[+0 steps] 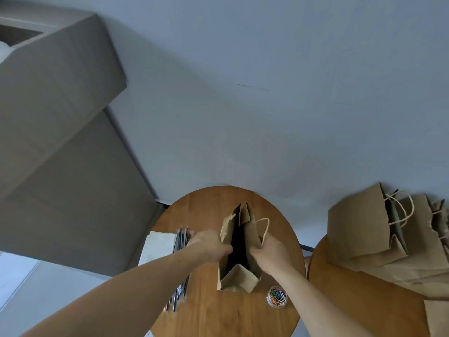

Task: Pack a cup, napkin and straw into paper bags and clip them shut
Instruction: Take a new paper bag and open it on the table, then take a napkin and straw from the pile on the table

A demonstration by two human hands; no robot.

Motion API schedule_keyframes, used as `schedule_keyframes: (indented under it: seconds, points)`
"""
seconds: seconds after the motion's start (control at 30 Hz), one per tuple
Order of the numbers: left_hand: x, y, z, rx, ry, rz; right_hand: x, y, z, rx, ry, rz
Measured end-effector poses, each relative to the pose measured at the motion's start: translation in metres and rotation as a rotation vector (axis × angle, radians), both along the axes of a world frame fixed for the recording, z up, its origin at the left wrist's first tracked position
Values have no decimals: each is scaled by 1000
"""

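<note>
Grey-blue wall backs a round wooden table [218, 317]. An open paper bag [251, 229] stands upright at the middle of this table. All positions below refer to this bag.

Left hand [211, 244]: grips the bag's left rim, fingers curled over the edge. Right hand [272, 256]: grips the right rim. Together the two hands spread the mouth wide. The interior is dark, so its contents cannot be determined.

Just left of the bag lies a bundle of dark straws [181, 239], with a stack of white napkins [158, 246] beyond it. Near the bag's front right corner sits a clear tub of coloured paper clips [277, 296]. No cup is in view. Well to the right of the bag, on a second table [340, 300], several more bags [359, 227] lie stacked. Whether these are filled or clipped cannot be told.

Judged status: this bag is opened and ready for loading. Loading is not confirmed. Folding the top and clipping it remain.
</note>
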State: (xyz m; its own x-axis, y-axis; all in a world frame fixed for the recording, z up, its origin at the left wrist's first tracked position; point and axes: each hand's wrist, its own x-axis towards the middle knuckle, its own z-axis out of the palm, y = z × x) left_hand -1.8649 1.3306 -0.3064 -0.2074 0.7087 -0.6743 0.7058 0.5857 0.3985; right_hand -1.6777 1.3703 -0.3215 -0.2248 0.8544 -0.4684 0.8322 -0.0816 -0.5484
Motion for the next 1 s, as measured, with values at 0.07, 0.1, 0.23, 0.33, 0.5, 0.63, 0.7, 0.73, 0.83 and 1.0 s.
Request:
schedule_keyframes:
  seconds: [0.07,0.1,0.23,0.33,0.5,0.63,0.7,0.73,0.83,1.0]
  points:
    - [10,2,-1,-17,45,-38,-10,-1,2,66,-84,52]
    - [13,3,0,-21,81,-60,-12,-2,3,93,-142,90]
    - [-4,3,5,-10,287,-101,7,2,10,154,-319,106]
    - [-33,-4,9,-24,377,-46,36,8,15,204,-401,48]
    - [-34,-14,-2,-30,278,-47,37,-1,10,178,-349,66]
    - [-24,-1,-11,-22,26,-76,23,-6,8,36,-202,129]
    - [-27,6,-9,-8,-13,-130,22,-5,8,-20,-155,158]
    - [-30,8,-7,-9,-10,-175,22,-4,10,-46,-137,166]
    - [-41,11,8,-76,-38,-312,23,0,19,-105,-113,195]
    - [-59,18,36,-73,-4,-394,19,21,49,-71,-88,220]
